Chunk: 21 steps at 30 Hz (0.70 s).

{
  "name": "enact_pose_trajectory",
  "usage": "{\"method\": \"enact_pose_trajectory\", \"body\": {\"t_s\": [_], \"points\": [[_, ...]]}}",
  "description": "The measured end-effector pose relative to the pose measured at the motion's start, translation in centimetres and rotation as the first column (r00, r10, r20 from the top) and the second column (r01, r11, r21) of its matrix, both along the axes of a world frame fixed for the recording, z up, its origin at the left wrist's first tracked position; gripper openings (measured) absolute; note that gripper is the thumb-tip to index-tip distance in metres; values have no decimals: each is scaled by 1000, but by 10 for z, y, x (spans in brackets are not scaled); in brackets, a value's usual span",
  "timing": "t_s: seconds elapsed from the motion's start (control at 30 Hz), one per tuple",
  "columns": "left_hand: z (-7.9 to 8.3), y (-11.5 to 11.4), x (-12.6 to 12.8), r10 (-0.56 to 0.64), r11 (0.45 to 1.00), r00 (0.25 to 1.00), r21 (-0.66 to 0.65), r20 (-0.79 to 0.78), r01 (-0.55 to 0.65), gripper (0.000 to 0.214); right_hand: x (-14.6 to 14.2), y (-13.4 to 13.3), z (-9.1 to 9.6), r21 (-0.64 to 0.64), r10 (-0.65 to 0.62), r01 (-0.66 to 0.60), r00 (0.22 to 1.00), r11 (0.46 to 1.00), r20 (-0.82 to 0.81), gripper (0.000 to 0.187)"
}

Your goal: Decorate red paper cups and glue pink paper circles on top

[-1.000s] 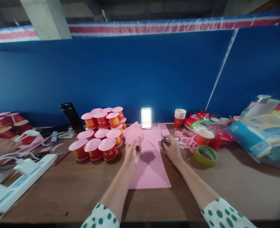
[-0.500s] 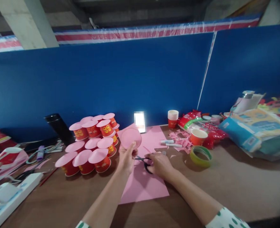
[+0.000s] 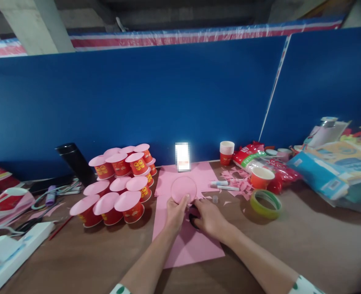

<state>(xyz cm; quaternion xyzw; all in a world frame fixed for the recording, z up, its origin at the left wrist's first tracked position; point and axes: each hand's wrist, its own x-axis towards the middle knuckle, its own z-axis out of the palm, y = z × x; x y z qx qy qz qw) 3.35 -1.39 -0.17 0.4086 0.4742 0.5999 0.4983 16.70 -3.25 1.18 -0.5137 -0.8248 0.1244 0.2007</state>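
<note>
My left hand [image 3: 176,213] pinches a round pink paper disc [image 3: 183,189] by its lower edge and holds it up over a pink paper sheet [image 3: 189,241] on the brown table. My right hand [image 3: 209,217] is closed round the black handles of a pair of scissors [image 3: 193,218], right beside the left hand and just under the disc. The scissor blades are hidden behind my fingers. To the left stands a pile of red paper cups with pink paper lids [image 3: 119,188].
Green tape roll [image 3: 265,202], an open red cup [image 3: 261,177], pink scraps [image 3: 238,183] and glue sticks [image 3: 220,183] lie to the right. A cup stack [image 3: 227,152] and a lit phone [image 3: 182,156] stand by the blue partition. A black flask [image 3: 75,161] and a power strip [image 3: 11,257] sit left.
My right hand picked up the scissors from the right and brought them in under the disc. My left hand shifted the disc slightly right and lower.
</note>
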Motion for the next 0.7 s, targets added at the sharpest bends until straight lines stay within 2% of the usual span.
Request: {"method": "enact_pose_trajectory", "body": {"t_s": [0.13, 0.27, 0.43, 0.57, 0.7], "points": [[3, -8, 2, -8, 1000, 1000, 28, 20, 7, 29, 4, 1, 2, -14, 83, -83, 996, 996, 27, 21], [7, -13, 4, 8, 996, 998, 84, -59, -3, 26, 3, 0, 3, 4, 113, -113, 993, 994, -42, 19], [9, -20, 4, 26, 990, 992, 140, -120, -9, 24, 1, 3, 1, -129, 52, -66, 992, 989, -114, 17], [9, -23, 3, 94, 984, 982, 166, -161, -67, 20, -2, 2, 2, -160, 52, -86, 978, 983, -201, 24], [9, -22, 0, 149, 979, 971, 164, -189, -119, 20, -4, -4, 7, -148, 0, -18, 992, 989, -123, 14]]}}
